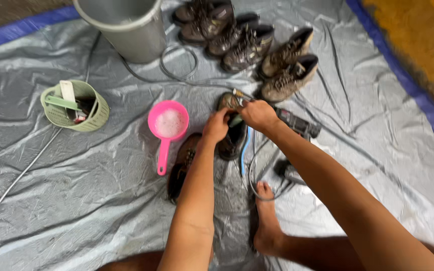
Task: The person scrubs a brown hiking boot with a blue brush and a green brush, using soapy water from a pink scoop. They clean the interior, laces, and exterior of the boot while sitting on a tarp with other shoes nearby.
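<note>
Hands (pixel 216 125) (pixel 258 115) gripping dark boot (pixel 233 135), pink scoop (pixel 168 124) beside, grey tarp (pixel 76 190)

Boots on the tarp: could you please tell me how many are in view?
8. One under both hands, one lying left of it, four dark ones along the top edge, two tan ones to their right. More may be hidden beyond the frame.

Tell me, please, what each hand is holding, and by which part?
Both the left hand and right hand grip the dark brown leather boot at its top opening; the exact hold is unclear.
</note>
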